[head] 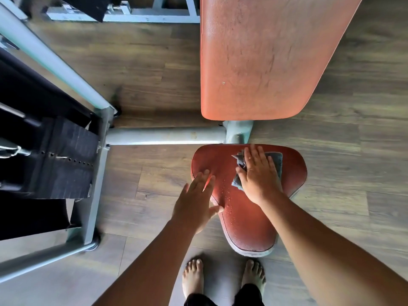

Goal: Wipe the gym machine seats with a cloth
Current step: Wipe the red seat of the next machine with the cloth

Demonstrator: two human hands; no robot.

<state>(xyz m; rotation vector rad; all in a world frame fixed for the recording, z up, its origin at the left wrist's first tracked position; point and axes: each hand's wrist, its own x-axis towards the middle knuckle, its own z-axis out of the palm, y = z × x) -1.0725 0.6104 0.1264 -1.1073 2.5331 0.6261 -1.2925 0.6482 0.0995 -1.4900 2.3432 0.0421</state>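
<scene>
Red vinyl seat (247, 217) mid-wipe, with the grey cloth (277, 161) pinned under a flat palm at its wide far end.

Of the two hands, the right hand (258, 173) lies open, fingers straight, pressing the crumpled cloth onto the seat's far right part. The left hand (196, 199) is also open and holds nothing; it is spread at the seat's left edge, apparently steadying it. Water droplets (227, 195) bead on the seat's middle and near, narrow end, so most of the surface looks unwiped. To do this well, I judge the cloth should be smoothed flatter under the palm, then drawn in overlapping passes from the far end toward the narrow tip. Pressure should be even, and the passes should run over the stitched rim. The left hand should shift off the seat's left lobe so that patch gets covered too.
</scene>
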